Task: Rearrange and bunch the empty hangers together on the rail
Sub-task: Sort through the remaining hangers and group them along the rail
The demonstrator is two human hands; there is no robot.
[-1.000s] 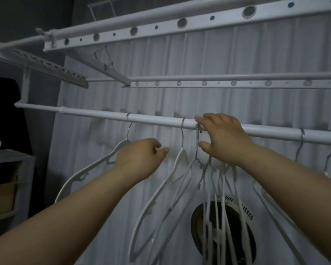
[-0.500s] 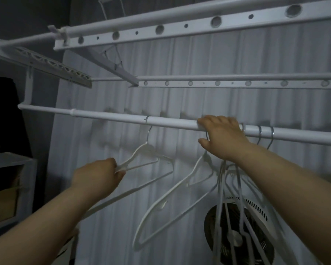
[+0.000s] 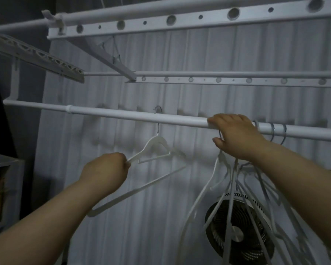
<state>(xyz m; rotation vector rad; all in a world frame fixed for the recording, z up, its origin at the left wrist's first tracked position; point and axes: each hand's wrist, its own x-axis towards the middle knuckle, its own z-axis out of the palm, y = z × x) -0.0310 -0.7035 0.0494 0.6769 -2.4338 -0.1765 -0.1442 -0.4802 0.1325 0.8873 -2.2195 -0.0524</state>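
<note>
White hangers [image 3: 157,148], white rail [image 3: 122,115], pale pleated curtain [image 3: 199,54], black fan [image 3: 239,234].

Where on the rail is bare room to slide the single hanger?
Bare rail runs between the single hanger, held by the left hand, and the right hand. Right of it, the bunched hangers crowd the rail.
</note>
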